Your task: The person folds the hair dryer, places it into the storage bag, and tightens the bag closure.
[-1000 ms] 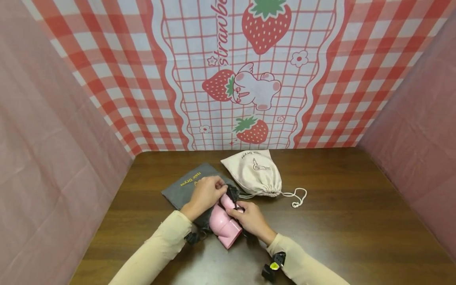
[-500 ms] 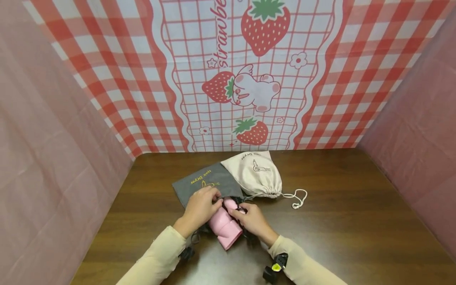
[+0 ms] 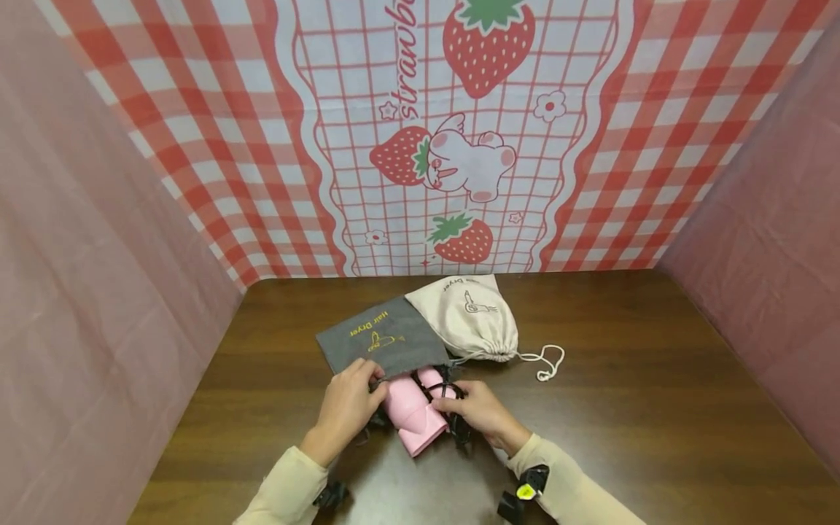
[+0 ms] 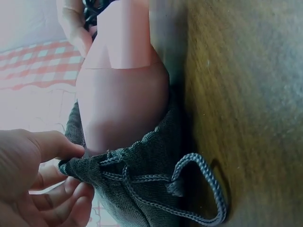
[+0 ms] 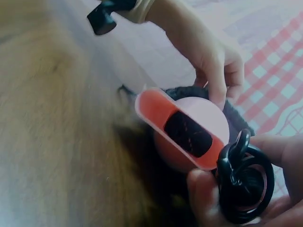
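A pink hair dryer [image 3: 410,410] lies partly inside a grey drawstring bag [image 3: 383,343], its flat nozzle [image 5: 182,130] pointing out toward the person. Thumb and fingers of my left hand [image 3: 348,405] pinch the bag's rim beside the dryer's rounded body. In the left wrist view a grey drawstring [image 4: 203,163] loops from that rim onto the table. My right hand [image 3: 485,412] holds the dryer at its folded handle, where the black cord [image 5: 244,184] is coiled. The rest of the handle and the dryer's rear are hidden by the bag.
A cream drawstring bag [image 3: 469,321] with a hair dryer print stands closed behind, touching the grey bag, its white string [image 3: 543,357] trailing right. A red checked cloth [image 3: 262,146] hangs behind the wooden table [image 3: 623,379], with pink cloths on both sides.
My left hand has moved along the bag's mouth, leftward and toward the person. The grey bag has shifted right and flattened out. My right hand has slid slightly right along the cord.
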`<state>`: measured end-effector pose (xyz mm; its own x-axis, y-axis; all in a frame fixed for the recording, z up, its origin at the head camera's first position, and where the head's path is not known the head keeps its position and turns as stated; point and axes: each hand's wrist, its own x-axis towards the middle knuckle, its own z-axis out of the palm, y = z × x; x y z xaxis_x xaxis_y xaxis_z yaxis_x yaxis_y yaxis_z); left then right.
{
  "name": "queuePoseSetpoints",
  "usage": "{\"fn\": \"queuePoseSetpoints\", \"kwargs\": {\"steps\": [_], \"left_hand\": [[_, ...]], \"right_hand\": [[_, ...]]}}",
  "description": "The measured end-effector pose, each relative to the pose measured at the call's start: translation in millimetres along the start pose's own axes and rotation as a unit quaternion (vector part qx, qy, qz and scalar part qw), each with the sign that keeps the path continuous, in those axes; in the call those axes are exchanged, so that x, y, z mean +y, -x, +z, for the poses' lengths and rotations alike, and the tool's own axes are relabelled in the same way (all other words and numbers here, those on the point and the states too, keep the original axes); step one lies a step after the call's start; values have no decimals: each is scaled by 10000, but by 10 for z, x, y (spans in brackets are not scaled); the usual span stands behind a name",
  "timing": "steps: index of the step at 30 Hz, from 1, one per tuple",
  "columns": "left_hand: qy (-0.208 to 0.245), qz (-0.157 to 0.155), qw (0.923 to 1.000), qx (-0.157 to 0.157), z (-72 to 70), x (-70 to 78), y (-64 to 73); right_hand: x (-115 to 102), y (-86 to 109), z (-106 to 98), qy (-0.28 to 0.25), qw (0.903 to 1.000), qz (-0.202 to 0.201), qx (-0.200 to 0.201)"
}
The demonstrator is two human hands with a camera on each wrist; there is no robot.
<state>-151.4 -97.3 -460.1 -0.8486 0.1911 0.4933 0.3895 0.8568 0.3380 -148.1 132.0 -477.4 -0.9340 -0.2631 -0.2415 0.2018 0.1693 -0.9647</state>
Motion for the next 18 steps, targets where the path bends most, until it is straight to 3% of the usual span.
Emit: {"fn": "queuePoseSetpoints", "kwargs": {"steps": [4, 10, 14, 18], "left_hand": [[102, -90, 9999, -64, -21, -33, -19], [395, -227, 9981, -423, -85, -61, -66], [1033, -404, 9907, -787, -139, -32, -85], [1404, -309, 9836, -1093, -177, 49, -119]], "right_hand": [[12, 7, 27, -461, 9982, 47, -376], [-2, -14, 78, -968, 9952, 99, -104], [-11, -43, 119, -1106, 9938, 74, 98], [-27, -76, 179, -1150, 9932, 31, 169]]}}
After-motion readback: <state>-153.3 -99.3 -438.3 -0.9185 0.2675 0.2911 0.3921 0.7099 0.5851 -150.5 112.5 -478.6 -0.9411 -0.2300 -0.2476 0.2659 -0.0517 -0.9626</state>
